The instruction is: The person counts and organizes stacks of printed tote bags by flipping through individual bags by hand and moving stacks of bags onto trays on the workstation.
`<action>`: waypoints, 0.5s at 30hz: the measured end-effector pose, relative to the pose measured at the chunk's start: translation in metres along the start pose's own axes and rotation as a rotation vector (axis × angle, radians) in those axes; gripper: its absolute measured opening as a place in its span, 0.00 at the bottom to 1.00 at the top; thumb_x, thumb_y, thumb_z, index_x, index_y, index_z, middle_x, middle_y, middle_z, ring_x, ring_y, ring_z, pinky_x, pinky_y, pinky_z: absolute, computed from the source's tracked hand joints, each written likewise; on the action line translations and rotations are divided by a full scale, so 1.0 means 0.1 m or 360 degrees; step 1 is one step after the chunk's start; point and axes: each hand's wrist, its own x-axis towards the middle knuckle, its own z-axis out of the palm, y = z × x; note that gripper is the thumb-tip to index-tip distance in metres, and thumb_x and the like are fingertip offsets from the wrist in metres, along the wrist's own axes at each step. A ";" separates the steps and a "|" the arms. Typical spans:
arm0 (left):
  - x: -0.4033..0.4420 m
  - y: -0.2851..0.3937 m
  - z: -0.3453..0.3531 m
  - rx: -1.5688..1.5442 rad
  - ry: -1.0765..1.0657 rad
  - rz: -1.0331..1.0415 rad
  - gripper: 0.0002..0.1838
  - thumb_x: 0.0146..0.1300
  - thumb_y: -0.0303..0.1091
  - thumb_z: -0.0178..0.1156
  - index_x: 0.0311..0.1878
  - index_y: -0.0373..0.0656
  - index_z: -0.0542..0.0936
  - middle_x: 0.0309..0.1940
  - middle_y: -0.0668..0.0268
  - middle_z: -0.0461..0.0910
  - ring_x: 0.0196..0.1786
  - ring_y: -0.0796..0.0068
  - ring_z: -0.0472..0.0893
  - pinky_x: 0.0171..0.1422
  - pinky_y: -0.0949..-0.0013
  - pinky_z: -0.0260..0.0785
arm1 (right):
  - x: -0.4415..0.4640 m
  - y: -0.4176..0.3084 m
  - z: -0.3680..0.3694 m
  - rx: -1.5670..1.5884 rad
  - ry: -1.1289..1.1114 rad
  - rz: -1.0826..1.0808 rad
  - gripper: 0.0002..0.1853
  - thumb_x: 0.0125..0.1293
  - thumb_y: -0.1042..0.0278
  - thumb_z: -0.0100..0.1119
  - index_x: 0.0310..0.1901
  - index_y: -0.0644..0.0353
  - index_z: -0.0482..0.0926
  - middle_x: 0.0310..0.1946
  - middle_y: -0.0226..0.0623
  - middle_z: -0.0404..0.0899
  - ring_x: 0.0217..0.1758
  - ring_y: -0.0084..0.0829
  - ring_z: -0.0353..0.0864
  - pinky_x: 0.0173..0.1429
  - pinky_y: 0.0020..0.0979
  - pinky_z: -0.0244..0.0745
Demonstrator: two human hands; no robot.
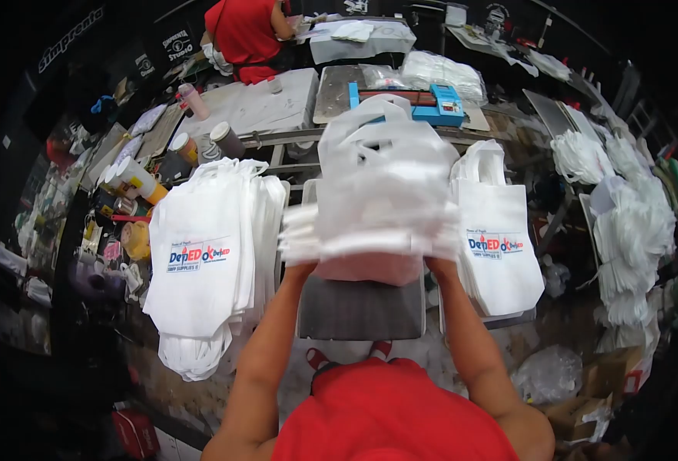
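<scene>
Between my two hands is a stack of white bags (pixel 385 192), blurred by motion, above a dark grey board (pixel 362 311). My left hand (pixel 300 270) grips the stack's lower left edge and my right hand (pixel 440 266) its lower right edge; the bags hide most of the fingers of both. To the left lies a thick pile of white bags (pixel 200 230) with a blue and red print. Another printed pile (pixel 500 223) rests on the right, its handles pointing away from me.
A blue device (pixel 446 105) stands beyond the bags, near plastic-wrapped bundles (pixel 442 73). Jars (pixel 226 140) and a pink bottle (pixel 193 101) are at the left. A person in red (pixel 245 34) works at the back. More white bags (pixel 631 238) hang at the right.
</scene>
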 end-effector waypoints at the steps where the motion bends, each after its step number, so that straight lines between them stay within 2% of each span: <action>1: -0.10 -0.14 0.17 -0.1146 -0.0122 -0.0889 0.14 0.72 0.33 0.60 0.55 0.36 0.81 0.50 0.60 0.85 0.54 0.70 0.82 0.63 0.63 0.75 | -0.13 0.05 0.08 0.0099 -0.0090 0.0094 0.10 0.68 0.71 0.61 0.48 0.63 0.84 0.45 0.45 0.84 0.55 0.38 0.82 0.60 0.38 0.77; 2: -0.09 -0.15 0.19 -0.2292 -0.0251 -0.1781 0.14 0.71 0.34 0.61 0.54 0.37 0.82 0.51 0.62 0.85 0.54 0.66 0.83 0.66 0.63 0.75 | -0.17 0.04 0.09 0.0240 -0.0178 0.0223 0.11 0.68 0.70 0.61 0.49 0.63 0.83 0.45 0.45 0.85 0.55 0.38 0.82 0.60 0.38 0.77; 3: -0.15 -0.12 0.20 -0.2504 -0.0189 -0.2001 0.14 0.71 0.34 0.61 0.54 0.36 0.82 0.51 0.62 0.85 0.54 0.66 0.83 0.65 0.63 0.75 | -0.20 0.05 0.09 0.0378 -0.0244 0.0364 0.12 0.68 0.70 0.61 0.50 0.63 0.83 0.45 0.45 0.85 0.55 0.39 0.83 0.60 0.38 0.77; 6: 0.05 0.08 -0.15 -0.2358 0.0001 -0.1690 0.15 0.70 0.34 0.62 0.55 0.36 0.82 0.50 0.61 0.85 0.54 0.65 0.83 0.64 0.63 0.76 | 0.00 0.03 -0.12 0.0788 -0.0286 0.0640 0.14 0.67 0.69 0.61 0.52 0.63 0.82 0.47 0.46 0.85 0.55 0.40 0.83 0.60 0.38 0.77; 9: 0.33 0.12 -0.44 -0.2197 0.0091 -0.1418 0.16 0.70 0.34 0.62 0.56 0.36 0.81 0.50 0.60 0.85 0.53 0.64 0.83 0.63 0.64 0.76 | 0.53 0.03 -0.37 0.1096 -0.0196 0.0669 0.16 0.67 0.67 0.61 0.54 0.63 0.81 0.48 0.47 0.85 0.55 0.41 0.84 0.61 0.38 0.77; 11: 0.47 0.02 -0.36 -0.1983 -0.0013 -0.1337 0.16 0.69 0.34 0.63 0.56 0.36 0.81 0.49 0.59 0.85 0.53 0.64 0.83 0.62 0.64 0.76 | 0.76 0.07 -0.31 0.1146 -0.0135 0.0599 0.18 0.66 0.66 0.61 0.55 0.63 0.80 0.48 0.48 0.85 0.54 0.41 0.84 0.61 0.38 0.76; 12: 0.51 -0.04 -0.27 -0.1835 -0.0103 -0.1301 0.16 0.69 0.34 0.63 0.56 0.36 0.81 0.49 0.59 0.86 0.53 0.63 0.84 0.62 0.64 0.76 | 0.82 0.06 -0.21 0.1113 -0.0124 0.0714 0.18 0.66 0.66 0.61 0.56 0.63 0.80 0.49 0.48 0.85 0.54 0.42 0.85 0.61 0.38 0.76; 13: 0.57 -0.13 -0.12 -0.1483 -0.0298 -0.1179 0.21 0.67 0.34 0.64 0.59 0.32 0.79 0.49 0.52 0.86 0.51 0.60 0.84 0.59 0.61 0.76 | 0.85 0.03 -0.08 0.1064 -0.0130 0.0848 0.19 0.66 0.65 0.61 0.56 0.63 0.80 0.49 0.49 0.86 0.54 0.42 0.85 0.61 0.38 0.76; 14: 0.48 -0.15 0.08 -0.1426 -0.0333 -0.1467 0.23 0.65 0.35 0.64 0.59 0.31 0.78 0.50 0.49 0.85 0.52 0.56 0.85 0.60 0.59 0.76 | 0.90 -0.08 0.04 0.0996 -0.0130 0.1359 0.21 0.64 0.66 0.59 0.58 0.65 0.78 0.49 0.50 0.85 0.53 0.42 0.85 0.60 0.37 0.76; 15: 0.37 -0.13 0.30 -0.1355 -0.0370 -0.1751 0.25 0.63 0.36 0.65 0.59 0.30 0.78 0.52 0.46 0.85 0.53 0.52 0.85 0.60 0.57 0.75 | 0.76 0.00 0.26 0.0899 -0.0234 0.1468 0.24 0.63 0.64 0.59 0.59 0.68 0.77 0.51 0.54 0.85 0.55 0.48 0.85 0.62 0.40 0.76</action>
